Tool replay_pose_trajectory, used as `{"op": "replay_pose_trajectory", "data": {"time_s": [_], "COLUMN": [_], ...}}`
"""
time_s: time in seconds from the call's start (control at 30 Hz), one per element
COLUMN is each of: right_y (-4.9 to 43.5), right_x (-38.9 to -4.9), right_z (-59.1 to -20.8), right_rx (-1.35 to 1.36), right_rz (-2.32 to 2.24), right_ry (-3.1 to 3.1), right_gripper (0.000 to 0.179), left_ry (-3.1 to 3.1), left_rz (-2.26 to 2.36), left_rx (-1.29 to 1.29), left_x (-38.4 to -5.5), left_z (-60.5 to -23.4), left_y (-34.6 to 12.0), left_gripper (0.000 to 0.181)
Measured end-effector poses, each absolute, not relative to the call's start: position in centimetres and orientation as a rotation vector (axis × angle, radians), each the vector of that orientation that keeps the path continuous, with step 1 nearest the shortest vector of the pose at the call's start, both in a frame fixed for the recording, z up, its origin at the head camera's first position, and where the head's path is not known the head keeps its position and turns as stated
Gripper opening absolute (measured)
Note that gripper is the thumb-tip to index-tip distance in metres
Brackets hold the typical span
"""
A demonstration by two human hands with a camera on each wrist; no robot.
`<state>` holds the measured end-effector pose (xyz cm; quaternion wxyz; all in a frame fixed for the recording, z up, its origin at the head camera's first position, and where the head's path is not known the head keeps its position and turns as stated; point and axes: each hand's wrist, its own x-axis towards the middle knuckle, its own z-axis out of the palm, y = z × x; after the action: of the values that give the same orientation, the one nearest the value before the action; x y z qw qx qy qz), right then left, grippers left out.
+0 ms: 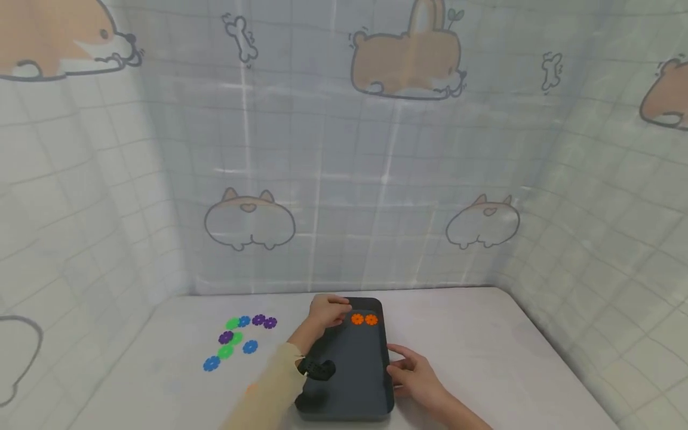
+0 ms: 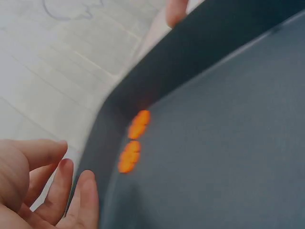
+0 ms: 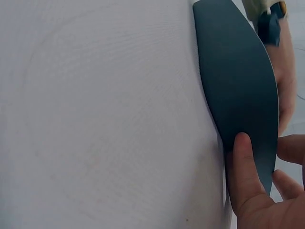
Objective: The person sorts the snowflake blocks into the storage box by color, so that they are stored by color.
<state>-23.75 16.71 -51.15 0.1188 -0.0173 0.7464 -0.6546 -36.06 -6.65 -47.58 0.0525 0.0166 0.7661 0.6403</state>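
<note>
From where I sit, the relation I'd steer by is at the tray's far end: two orange discs (image 1: 364,319) lie flat in there, just right of the left hand's fingertips, in a short row across the tray (image 1: 357,370). The tray's long axis runs away from me, near edge to far edge, so that row sits crosswise to it. The left hand (image 1: 326,310) is clearly the nearer one, over the far left corner; the right hand (image 1: 416,376) is at the long right side, closer to me. I read the left grip as loose: fingers gently bent, tips apart, nothing visible between them, though I can't tell whether they touch the rim. The right grip isn't clamped either as I see it; one finger lies along the tray's outer wall and others are by the rim. Counting up, I have one tray on the table (image 1: 457,334) and two orange discs inside it. Off to its left, beyond the left forearm, I make out nine loose discs: three green discs (image 1: 225,352), three blue discs (image 1: 249,347) and three purple discs (image 1: 259,320), scattered, some touching or overlapping. An orange patch (image 1: 251,388) shows beside the pale sleeve (image 1: 271,382); too much of it is hidden for me to count it.
</note>
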Motion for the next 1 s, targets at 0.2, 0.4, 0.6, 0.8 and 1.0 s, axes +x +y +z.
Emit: {"op": "replay_pose_trajectory", "data": {"time_s": [0.2,0.4,0.6,0.8,1.0], "right_y": [16.9,17.0,16.8,16.6,16.5], "right_x": [-23.8,-23.8,-23.7,-23.5,-23.5], "right_z": [-51.0,-50.9,-50.7,-50.8,-50.8], "right_rx": [-0.067,-0.051,-0.051,-0.041,-0.041], "right_rz": [-1.924,-1.901,-1.901,-1.892,-1.906], "right_ry": [2.200,2.220,2.214,2.211,2.196], "right_gripper": [0.059,0.059,0.058,0.058,0.057], "left_ry": [2.481,2.568,2.628,2.715,2.742], "left_rz": [1.804,1.694,1.581,1.484,1.406], "left_rx": [0.253,0.421,0.557,0.553,0.477], "left_x": [-35.1,-32.9,-30.6,-28.3,-26.6], "left_z": [-44.6,-42.7,-42.3,-42.9,-44.2], "left_y": [-9.1,-12.3,-15.9,-19.1,-21.7], "left_gripper": [0.029,0.023,0.021,0.020,0.020]}}
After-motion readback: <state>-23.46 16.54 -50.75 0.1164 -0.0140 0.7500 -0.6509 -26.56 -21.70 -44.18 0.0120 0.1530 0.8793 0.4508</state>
